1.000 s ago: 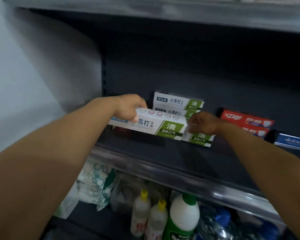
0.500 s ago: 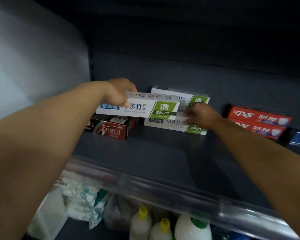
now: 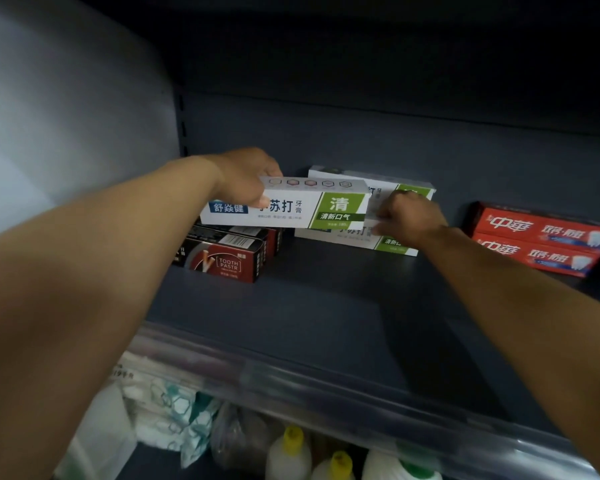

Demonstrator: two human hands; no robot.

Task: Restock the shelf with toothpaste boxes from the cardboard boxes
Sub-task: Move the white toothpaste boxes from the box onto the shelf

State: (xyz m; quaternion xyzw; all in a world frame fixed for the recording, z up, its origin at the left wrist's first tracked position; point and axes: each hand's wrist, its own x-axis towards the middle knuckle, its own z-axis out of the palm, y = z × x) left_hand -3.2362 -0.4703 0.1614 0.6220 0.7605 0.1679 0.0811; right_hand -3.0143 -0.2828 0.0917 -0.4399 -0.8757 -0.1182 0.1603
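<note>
1. Left hand pinches white-green box, held above the dark boxes.
2. Right hand curled on stacked boxes (grip partly hidden).
3. Risk: a nudge topples the stack.

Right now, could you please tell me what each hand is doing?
Left hand: grips the white-and-green toothpaste box.
Right hand: fingers curled on the stacked white-and-green boxes.

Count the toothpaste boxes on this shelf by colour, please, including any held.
White-and-green cardboard toothpaste boxes: 3 (one held, two stacked)
Red cardboard toothpaste boxes: 2
Dark maroon-and-black cardboard toothpaste boxes: 2, back one partly hidden
Total: 7
</note>
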